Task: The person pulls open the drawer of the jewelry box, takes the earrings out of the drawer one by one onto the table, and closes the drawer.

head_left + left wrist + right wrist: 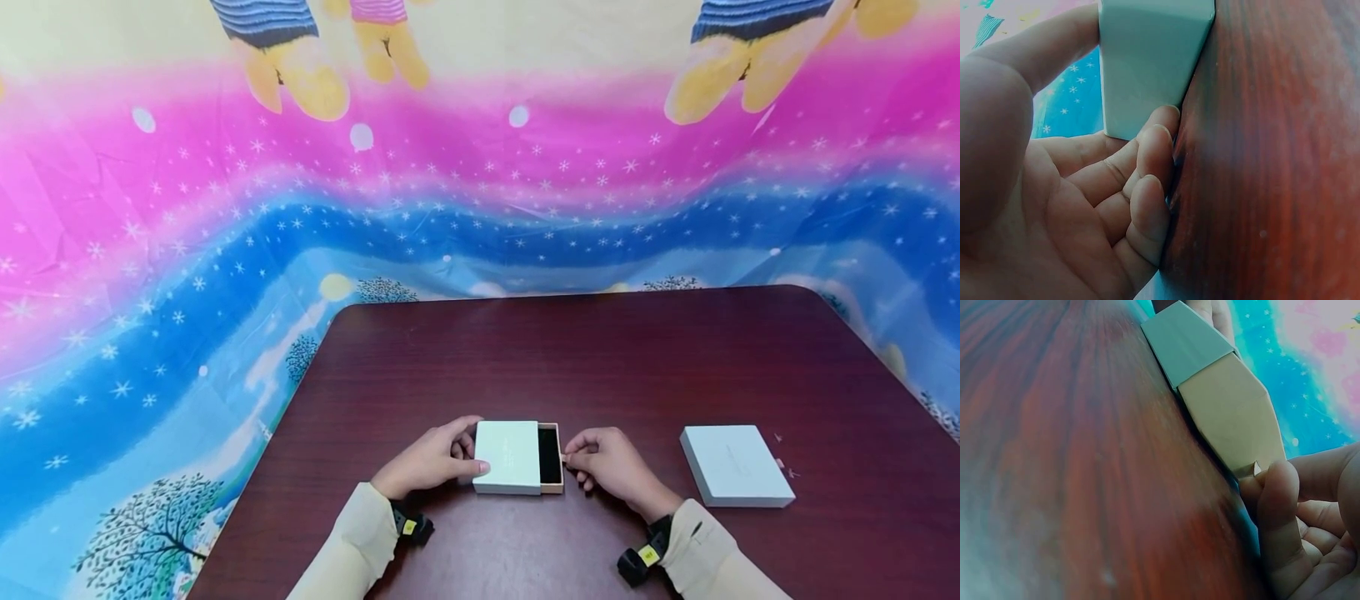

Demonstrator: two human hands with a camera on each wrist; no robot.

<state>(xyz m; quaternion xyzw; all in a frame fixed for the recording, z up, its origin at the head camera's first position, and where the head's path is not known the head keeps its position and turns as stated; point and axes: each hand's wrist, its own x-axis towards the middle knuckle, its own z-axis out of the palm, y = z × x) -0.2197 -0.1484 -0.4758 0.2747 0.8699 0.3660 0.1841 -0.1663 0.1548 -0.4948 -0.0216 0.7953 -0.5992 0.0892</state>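
A white box sleeve point(507, 458) lies on the table in front of me, with its tan drawer point(1232, 415) slid partway out to the right. Black lining shows inside the drawer. My left hand point(433, 457) grips the sleeve's left end, thumb on the top near corner and fingers round the far side. In the left wrist view the lower fingers curl beside the sleeve's white end point(1144, 69), close over the tabletop. Thumb and forefinger of my right hand point(611, 468) pinch a small pull tab point(1248, 469) on the drawer's end.
A second white box point(738, 465), closed, sits on the dark red-brown table point(570, 358) to the right. Small pink marks or scraps point(782, 463) show at its right edge. A patterned cloth point(465, 175) hangs behind and beside the table.
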